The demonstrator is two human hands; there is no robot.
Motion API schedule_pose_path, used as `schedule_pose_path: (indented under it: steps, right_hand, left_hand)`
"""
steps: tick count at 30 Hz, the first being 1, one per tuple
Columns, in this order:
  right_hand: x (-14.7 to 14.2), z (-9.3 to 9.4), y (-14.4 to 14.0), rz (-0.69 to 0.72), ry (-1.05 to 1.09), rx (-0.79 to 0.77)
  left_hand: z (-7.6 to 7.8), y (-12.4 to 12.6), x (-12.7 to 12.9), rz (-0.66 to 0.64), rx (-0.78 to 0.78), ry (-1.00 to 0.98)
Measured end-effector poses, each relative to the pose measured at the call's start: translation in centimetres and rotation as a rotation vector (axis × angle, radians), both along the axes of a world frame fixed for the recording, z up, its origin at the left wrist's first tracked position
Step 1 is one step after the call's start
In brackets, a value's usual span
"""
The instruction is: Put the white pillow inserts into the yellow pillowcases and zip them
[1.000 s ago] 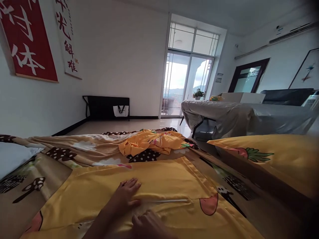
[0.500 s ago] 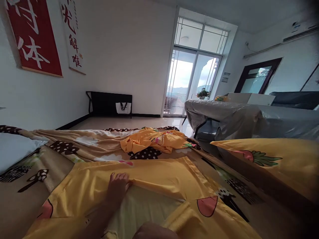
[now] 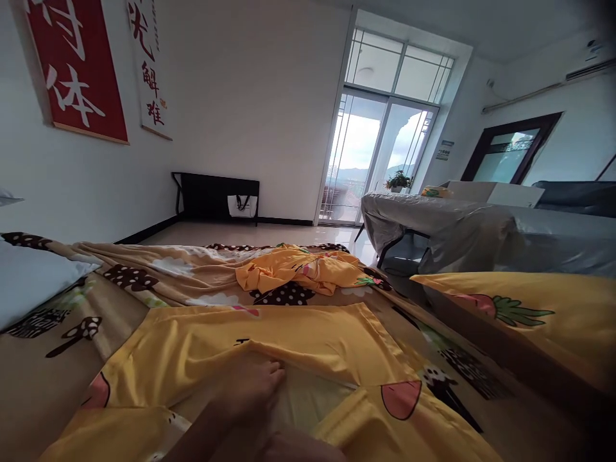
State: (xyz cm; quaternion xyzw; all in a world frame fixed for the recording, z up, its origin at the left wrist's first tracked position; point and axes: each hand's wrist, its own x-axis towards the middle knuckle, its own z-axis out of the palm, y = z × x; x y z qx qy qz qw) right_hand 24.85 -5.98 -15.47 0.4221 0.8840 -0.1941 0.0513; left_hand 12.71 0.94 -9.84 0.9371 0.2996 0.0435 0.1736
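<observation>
A yellow printed pillowcase (image 3: 317, 330) lies spread on the bed in front of me, its opening parted so that a pale green inner side (image 3: 308, 388) shows. Over that opening, just under the upper flap's edge, is my left hand (image 3: 255, 388), its fingers curled in; what they grip, if anything, is hidden. My right hand (image 3: 301, 446) is cut off by the bottom edge and blurred. It looks closed beside the lower folded edge of the pillowcase, with its fingertips out of sight.
Beyond the pillowcase, a crumpled orange-yellow cloth (image 3: 308, 269) lies on the patterned brown blanket (image 3: 183, 282). A white pillow (image 3: 38, 282) is at the left, a yellow pillow (image 3: 539, 308) at the right. A plastic-covered table (image 3: 462, 224) stands behind.
My left hand has left the upper flap and moved right and down over the opening, its fingers now curled. My right hand stays near the bottom edge. The view has tilted slightly.
</observation>
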Motion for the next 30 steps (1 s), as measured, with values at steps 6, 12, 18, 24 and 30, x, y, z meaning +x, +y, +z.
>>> schedule_pose_path:
  steps: [6, 12, 18, 24, 30]
  right_hand:
    - [1.1, 2.1, -0.1, -0.049, 0.043, -0.068]
    - [4.5, 6.2, 0.5, -0.428, 0.121, 0.081]
    - [4.5, 6.8, 0.5, -0.363, -0.066, -0.168]
    - [4.8, 4.9, -0.1, -0.097, -0.039, -0.301]
    - [5.7, 4.7, 0.2, -0.084, -0.001, -0.274]
  left_hand:
    - [-1.2, 2.9, -1.3, 0.055, -0.147, -0.067]
    - [0.7, 1.7, -1.5, 0.277, -0.057, 0.098]
    - [0.1, 0.7, -1.1, 0.323, -0.031, 0.149]
    - [-1.1, 1.9, -1.6, 0.419, -0.145, 0.090]
    - [0.3, 1.8, -2.3, 0.331, -0.128, 0.158]
